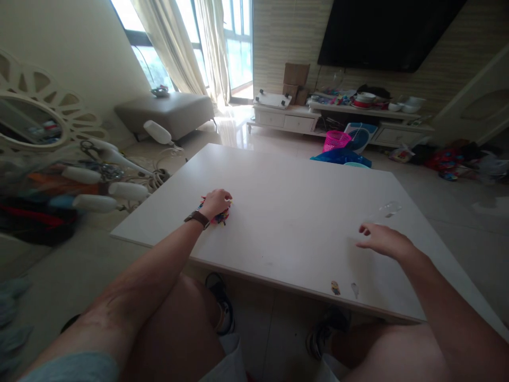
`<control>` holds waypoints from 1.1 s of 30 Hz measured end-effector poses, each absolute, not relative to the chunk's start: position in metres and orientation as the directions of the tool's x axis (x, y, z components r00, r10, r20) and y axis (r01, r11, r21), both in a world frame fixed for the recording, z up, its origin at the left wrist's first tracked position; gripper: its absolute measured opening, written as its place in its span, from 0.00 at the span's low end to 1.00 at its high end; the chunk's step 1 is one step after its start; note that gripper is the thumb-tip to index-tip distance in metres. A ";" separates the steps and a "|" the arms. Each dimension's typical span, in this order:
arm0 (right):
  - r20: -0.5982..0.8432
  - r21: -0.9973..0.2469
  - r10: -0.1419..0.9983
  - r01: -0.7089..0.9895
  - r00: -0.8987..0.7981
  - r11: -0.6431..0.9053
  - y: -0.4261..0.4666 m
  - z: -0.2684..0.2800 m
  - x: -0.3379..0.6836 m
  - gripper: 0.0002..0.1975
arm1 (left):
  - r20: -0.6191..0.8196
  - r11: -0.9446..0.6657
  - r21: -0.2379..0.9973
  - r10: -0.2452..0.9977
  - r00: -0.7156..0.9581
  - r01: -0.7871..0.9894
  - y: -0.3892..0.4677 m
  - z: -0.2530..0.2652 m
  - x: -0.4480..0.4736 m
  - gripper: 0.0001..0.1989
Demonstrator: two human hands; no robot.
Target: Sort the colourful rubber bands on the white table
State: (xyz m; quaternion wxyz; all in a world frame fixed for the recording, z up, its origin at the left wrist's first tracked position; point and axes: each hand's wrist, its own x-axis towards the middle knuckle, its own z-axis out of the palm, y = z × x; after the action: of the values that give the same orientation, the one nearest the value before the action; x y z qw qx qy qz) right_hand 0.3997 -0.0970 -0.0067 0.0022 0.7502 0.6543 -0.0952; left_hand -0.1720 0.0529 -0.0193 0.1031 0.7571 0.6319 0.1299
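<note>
My left hand (217, 202), with a dark watch on its wrist, reaches over the left part of the white table. Its fingers curl down over a small heap of colourful pieces (220, 218), which shows red, blue and yellow bits beneath the palm. The hand hides most of the heap, so the exact kind of piece is unclear. Above the table's right side hovers my right hand (385, 241), fingers loosely bent and apart, nothing visible in them. Just beyond it a clear, see-through container (390, 208) lies on the tabletop.
The white table (278, 212) has two stickers near its front edge, one a yellow cartoon figure (335, 287). A lamp stand with white shades (129, 191) stands close to the left edge. Behind the table are a pink basket (336, 140) and a blue bag (342, 157).
</note>
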 end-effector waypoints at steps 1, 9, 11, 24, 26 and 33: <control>-0.198 -0.143 0.974 0.980 0.112 -0.142 -0.098 -0.003 0.387 0.19 | 0.064 -0.189 0.282 0.982 0.178 0.941 0.054 -0.020 -0.169 0.14; -0.279 -0.278 0.960 0.959 -0.019 -0.062 -0.107 0.019 0.330 0.20 | 0.005 -0.200 0.179 0.979 0.202 0.963 0.057 -0.024 -0.151 0.10; -0.287 -0.292 0.957 0.955 -0.034 -0.054 -0.107 0.022 0.326 0.18 | 0.008 -0.197 0.180 0.980 0.199 0.964 0.059 -0.025 -0.148 0.09; -0.319 -0.352 0.941 0.936 -0.113 -0.007 -0.108 0.036 0.306 0.17 | 0.064 -0.291 0.368 0.955 0.288 0.883 0.077 -0.029 -0.085 0.13; -0.329 -0.357 0.935 0.934 -0.136 0.011 -0.109 0.038 0.300 0.17 | 0.088 -0.355 0.395 0.933 0.350 0.847 0.073 -0.030 -0.065 0.13; -0.375 -0.356 0.904 0.932 -0.205 0.063 -0.105 0.039 0.275 0.13 | 0.117 -0.503 0.408 0.857 0.503 0.762 0.064 -0.047 -0.024 0.12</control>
State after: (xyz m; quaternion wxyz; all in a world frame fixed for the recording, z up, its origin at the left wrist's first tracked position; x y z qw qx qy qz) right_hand 0.2747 -0.1050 0.0385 0.0262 0.6301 0.7287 -0.2670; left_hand -0.0243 0.0645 -0.0467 0.1537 0.8531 0.4743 0.1538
